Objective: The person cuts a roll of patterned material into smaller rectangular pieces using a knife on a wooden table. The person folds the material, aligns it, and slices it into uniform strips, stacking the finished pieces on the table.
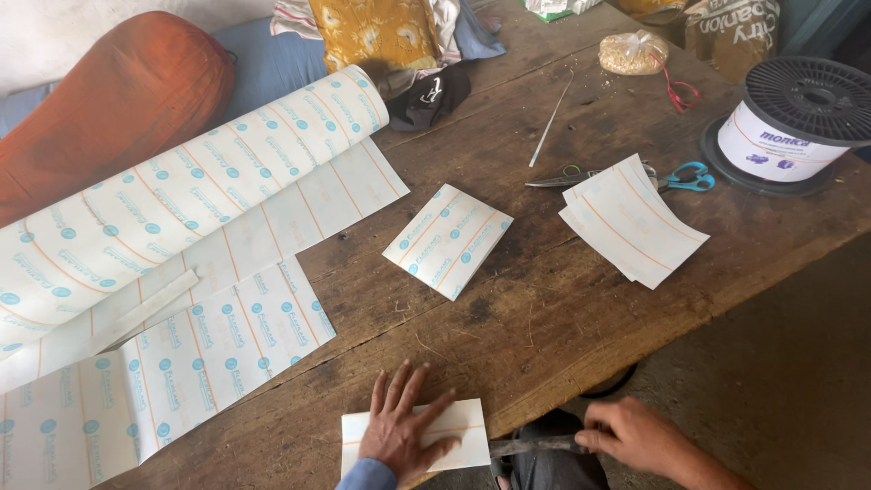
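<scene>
I cannot see the bottom edge of the white sheet [454, 426] under my left hand [401, 426]; the frame cuts it off, and my palm covers its middle. What my right hand [635, 437] grips is hard to read: a thin dark blade-like tool [535, 445], partly lost against the dark gap below the wooden table [544, 299]. My left hand lies flat, fingers spread wide, pressing the sheet at the table's near edge. My right hand is closed around the tool, whose tip touches the sheet's right edge. Ahead of my left hand lies a folded printed piece [447, 240]; beyond my right, a stack of cut sheets [631, 222] partly covers scissors [676, 178].
</scene>
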